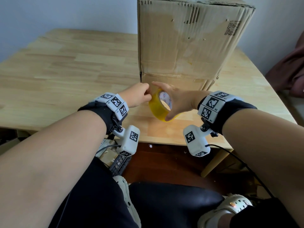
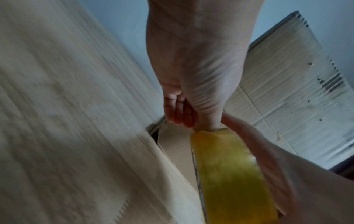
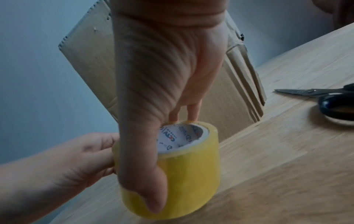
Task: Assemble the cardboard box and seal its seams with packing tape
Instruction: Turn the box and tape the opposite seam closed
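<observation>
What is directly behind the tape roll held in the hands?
Behind the tape roll stands the cardboard box on the table. The right hand and the roll cover part of the box's lower edge.

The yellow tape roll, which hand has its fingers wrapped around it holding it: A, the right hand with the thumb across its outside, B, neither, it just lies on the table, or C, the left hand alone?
A: the right hand wraps the yellow tape roll, thumb across its outside, while the left hand only pinches at its edge.
</observation>
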Available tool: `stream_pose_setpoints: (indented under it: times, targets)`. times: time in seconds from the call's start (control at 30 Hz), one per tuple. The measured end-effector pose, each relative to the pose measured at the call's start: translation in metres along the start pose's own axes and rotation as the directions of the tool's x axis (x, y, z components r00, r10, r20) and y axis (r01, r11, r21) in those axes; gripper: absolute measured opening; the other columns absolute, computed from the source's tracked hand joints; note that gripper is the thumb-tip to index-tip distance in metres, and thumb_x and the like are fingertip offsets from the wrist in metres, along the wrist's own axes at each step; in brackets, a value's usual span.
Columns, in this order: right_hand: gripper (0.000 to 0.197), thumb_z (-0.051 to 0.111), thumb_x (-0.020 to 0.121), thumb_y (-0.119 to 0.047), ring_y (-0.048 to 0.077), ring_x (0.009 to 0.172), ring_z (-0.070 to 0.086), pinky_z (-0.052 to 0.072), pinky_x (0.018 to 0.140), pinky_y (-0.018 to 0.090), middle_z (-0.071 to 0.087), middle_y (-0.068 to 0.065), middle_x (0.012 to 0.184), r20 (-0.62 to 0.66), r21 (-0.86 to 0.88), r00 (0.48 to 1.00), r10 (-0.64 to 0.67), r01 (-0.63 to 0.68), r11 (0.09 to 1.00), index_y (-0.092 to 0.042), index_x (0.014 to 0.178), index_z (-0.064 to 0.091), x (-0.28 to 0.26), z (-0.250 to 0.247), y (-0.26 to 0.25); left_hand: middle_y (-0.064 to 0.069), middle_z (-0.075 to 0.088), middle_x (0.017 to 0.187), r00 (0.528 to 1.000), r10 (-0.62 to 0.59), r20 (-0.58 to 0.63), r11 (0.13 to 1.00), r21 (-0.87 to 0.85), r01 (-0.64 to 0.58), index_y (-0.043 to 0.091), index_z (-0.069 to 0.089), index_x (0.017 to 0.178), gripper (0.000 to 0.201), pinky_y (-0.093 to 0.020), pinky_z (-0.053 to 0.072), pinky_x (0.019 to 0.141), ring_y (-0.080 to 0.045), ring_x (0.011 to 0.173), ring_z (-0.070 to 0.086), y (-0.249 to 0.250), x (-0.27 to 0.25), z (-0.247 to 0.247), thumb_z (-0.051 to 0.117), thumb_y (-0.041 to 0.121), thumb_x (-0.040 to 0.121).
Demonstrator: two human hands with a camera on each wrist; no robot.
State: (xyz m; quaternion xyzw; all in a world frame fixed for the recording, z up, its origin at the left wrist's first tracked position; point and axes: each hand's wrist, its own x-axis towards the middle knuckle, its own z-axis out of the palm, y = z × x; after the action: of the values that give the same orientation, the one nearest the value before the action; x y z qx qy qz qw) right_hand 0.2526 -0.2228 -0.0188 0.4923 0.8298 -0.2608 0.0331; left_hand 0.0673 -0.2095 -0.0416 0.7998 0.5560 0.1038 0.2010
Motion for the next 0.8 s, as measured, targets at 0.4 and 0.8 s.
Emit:
stream_pose_setpoints:
  times: [0.4, 0.8]
  targets:
    - [0.091, 0.08, 0.067, -0.044, 0.024, 0.115, 0.046, 0.048, 0.094, 0.045, 0.038, 0.002, 0.132, 0.028, 0.131, 0.993, 0.111, -0.114, 0.985, -0.034, 0.138, 0.024, 0.001, 0.001, 0.0, -0.001, 0.056, 0.078, 0.988, 0.093, -0.127, 0.99, -0.09, -0.104, 0.009, 0.055, 0.081, 0.005, -0.027, 0.041, 0.065, -0.019, 0.074, 0.052, 0.006, 0.0, -0.003, 0.054, 0.011, 0.086]
    - [0.095, 0.083, 0.065, -0.041, 0.024, 0.112, 0.047, 0.048, 0.094, 0.046, 0.038, 0.0, 0.13, 0.05, 0.087, 0.994, 0.095, -0.099, 0.991, -0.031, 0.138, 0.023, -0.001, -0.001, -0.008, -0.003, 0.066, 0.075, 0.995, -0.042, -0.091, 0.879, -0.476, -0.006, 0.01, 0.052, 0.099, 0.022, -0.026, 0.054, 0.071, -0.012, 0.069, 0.063, -0.003, -0.003, -0.005, 0.068, 0.019, 0.086]
